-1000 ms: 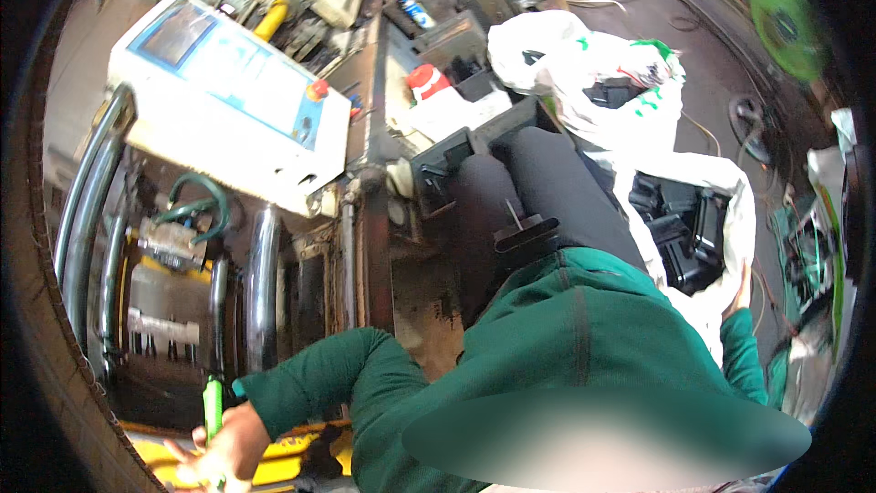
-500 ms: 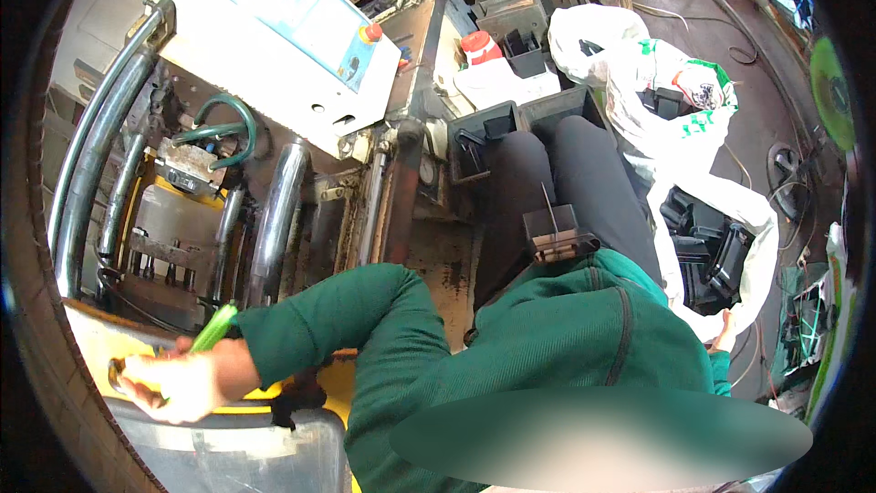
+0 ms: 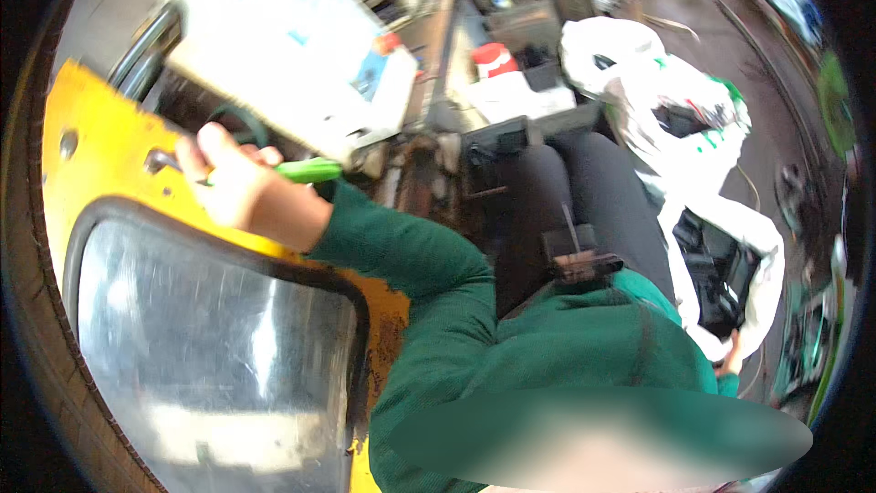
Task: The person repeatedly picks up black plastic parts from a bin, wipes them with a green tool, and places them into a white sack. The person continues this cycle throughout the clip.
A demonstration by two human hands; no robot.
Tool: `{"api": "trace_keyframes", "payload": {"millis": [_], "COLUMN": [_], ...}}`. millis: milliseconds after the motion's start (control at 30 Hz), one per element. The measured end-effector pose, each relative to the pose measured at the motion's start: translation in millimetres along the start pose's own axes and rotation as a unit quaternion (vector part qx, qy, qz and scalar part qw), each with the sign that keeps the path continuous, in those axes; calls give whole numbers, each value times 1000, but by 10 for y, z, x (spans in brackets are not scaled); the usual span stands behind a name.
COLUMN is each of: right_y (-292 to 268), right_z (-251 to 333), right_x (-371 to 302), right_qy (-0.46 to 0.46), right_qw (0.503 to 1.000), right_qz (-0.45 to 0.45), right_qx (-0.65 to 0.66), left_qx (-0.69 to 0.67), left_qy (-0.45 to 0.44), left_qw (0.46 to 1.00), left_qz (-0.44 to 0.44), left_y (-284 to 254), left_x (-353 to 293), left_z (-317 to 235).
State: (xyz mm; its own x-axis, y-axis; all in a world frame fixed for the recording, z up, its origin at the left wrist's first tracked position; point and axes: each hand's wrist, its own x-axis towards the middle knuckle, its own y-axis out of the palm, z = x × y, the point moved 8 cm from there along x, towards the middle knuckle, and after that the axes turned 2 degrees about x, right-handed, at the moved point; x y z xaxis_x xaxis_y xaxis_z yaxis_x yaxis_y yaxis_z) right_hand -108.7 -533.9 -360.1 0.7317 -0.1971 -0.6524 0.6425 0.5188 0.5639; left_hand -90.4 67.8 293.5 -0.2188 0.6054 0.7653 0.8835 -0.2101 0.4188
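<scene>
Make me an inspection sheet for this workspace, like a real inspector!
Surface: dark floor.
Things in hand: green tool; front white bag holding black parts.
Clutter: rear white bag; dark piece on the lap.
Hands: left hand grips the green tool near the door handle, contact unclear; right hand at the front bag's edge, grip unclear.
Cables: pale cable on the floor.
Surroundings: yellow door; white control panel.

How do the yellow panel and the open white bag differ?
The yellow panel looks stiff and flat; the white bag looks limp and creased. The panel has a dark-framed window; the bag gapes open over black parts. Each has a hand by it: left hand, panel; right hand, bag.
</scene>
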Motion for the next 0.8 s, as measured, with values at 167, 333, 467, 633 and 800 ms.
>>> {"api": "trace_keyframes", "payload": {"millis": [167, 333, 467, 633, 800], "right_y": [-2, 176, 72, 321, 283], "right_z": [212, 469, 734, 928, 512], "right_x": [-164, -905, -911, -790, -675], "right_qy": [4, -37, -86, -111, -143], "right_qw": [999, 982, 974, 967, 955], "right_qz": [-32, -164, -148, -158, -231], "right_qx": [-35, -91, -148, -168, -121], "left_qx": [-21, -88, -54, 87, -37], "left_qy": [-30, -49, 70, 228, 211], "left_qw": [999, 992, 995, 753, 450], "left_qz": [40, 81, 40, 611, 867], "left_y": [257, 749, 946, 2014, 1845], "left_x": [-61, -99, -108, -3074, -6258], "left_z": [843, 840, 1019, 272, 699]}}
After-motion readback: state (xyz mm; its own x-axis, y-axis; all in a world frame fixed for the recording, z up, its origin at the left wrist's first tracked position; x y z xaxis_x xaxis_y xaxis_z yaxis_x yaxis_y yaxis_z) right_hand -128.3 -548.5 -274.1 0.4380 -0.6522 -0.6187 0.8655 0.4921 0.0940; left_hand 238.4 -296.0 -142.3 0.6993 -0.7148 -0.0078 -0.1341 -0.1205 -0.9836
